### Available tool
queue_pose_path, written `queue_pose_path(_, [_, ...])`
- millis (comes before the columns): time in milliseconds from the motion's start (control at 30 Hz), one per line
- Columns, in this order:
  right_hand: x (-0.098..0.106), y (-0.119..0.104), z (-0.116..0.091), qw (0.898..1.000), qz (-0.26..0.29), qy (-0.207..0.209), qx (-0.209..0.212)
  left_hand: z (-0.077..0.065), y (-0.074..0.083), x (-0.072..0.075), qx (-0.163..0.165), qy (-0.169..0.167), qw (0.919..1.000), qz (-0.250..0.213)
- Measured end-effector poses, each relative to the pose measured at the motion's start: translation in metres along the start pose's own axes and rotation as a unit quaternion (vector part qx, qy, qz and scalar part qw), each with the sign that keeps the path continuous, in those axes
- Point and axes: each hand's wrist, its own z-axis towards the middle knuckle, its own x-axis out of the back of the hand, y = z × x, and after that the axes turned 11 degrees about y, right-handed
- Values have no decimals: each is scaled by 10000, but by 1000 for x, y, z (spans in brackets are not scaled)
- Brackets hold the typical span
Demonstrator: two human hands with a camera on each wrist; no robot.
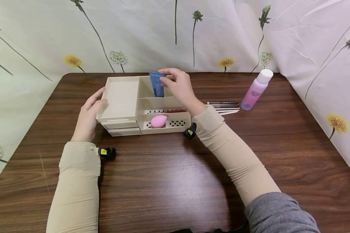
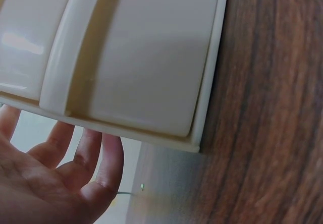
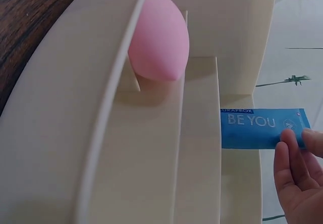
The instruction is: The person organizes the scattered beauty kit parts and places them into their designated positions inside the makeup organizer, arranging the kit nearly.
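Blue tube [image 1: 156,85] pinched near top by right hand [image 1: 179,86], lower end below those fingers in back compartment [image 1: 144,86] of box [image 1: 121,97]; box side touched by left hand [image 1: 88,115], nothing grasped. Tube might topple if released unsupported.

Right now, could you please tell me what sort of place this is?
Probably a staged indoor workspace: a brown table, a floral cloth behind it, and a cream organizer on top.
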Motion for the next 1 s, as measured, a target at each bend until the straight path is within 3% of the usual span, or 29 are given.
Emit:
queue_pose_path(200, [4,-1,-2,10000,15,36,-30,0,0,1,13,-10,10000,30])
queue_pose_path(433, [11,-5,-7,9994,202,148,249,0,0,1,23,-7,10000,41])
queue_pose_path(667, [24,-8,-13,9984,37,285,491,0,1,0,43,-60,10000,25])
queue_pose_path(1000, [47,-14,-32,9888,-217,630,1332,-1,1,1,59,-81,9999,-15])
